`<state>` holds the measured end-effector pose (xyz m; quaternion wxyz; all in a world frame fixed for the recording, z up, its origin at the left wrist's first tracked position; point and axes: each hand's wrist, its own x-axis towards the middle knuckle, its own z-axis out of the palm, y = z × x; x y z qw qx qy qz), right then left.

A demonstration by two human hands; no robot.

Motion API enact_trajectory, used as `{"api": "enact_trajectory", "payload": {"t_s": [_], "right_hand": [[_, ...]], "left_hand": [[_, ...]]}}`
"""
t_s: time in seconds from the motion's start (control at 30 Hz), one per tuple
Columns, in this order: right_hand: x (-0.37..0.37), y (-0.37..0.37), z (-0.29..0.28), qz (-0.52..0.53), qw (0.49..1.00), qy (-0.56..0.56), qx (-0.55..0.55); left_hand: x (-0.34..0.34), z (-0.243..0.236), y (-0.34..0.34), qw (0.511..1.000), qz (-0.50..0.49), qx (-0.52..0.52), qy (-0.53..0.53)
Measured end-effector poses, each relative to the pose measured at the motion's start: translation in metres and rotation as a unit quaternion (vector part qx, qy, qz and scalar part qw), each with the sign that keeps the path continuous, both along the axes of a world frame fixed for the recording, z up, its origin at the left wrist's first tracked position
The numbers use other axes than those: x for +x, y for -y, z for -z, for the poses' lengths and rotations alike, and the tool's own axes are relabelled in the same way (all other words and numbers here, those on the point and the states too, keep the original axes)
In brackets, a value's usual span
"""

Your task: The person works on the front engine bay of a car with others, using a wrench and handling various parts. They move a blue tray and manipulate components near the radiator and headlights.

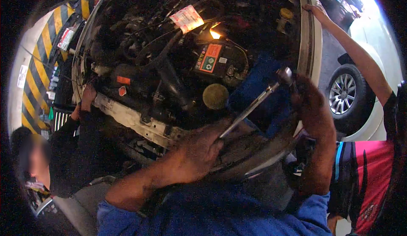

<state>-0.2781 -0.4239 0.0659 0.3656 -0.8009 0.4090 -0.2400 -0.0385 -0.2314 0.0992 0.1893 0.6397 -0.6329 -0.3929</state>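
A long silver ratchet wrench (253, 108) slants over the front right of an open engine bay. My left hand (197, 151) is closed around the lower end of its handle. At the upper end, the curled fingers of my right hand (311, 102) are closed at the ratchet head; shadow hides exactly how they grip it and whether a small part is in them. Beneath the wrench lies a blue cloth or cover (260, 83). Left of that sits a round yellowish cap (215, 96). Behind them is a battery (220, 62) with an orange and green label.
A lit lamp (215, 32) shines beside a printed sheet (187, 18) deep in the bay. The pale front crossmember (131, 119) runs before me. One person's hand (88, 96) rests on the left edge, another's hand (316, 10) on the right fender. A wheel (342, 92) stands beyond.
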Motion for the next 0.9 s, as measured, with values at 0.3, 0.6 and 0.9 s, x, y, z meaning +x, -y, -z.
{"api": "enact_trajectory", "payload": {"t_s": [0.3,0.6,0.9], "right_hand": [[0.036,0.046,-0.053,-0.081,0.979,-0.157,-0.105],[0.105,0.002,-0.061,-0.335,0.843,-0.327,-0.265],[0.103,0.010,-0.005,-0.331,0.836,-0.361,-0.247]], "left_hand": [[0.001,-0.006,0.050,0.995,0.069,-0.028,0.065],[-0.055,0.055,0.091,0.983,-0.010,-0.043,0.177],[-0.044,0.051,0.070,0.964,0.091,-0.055,0.243]]}}
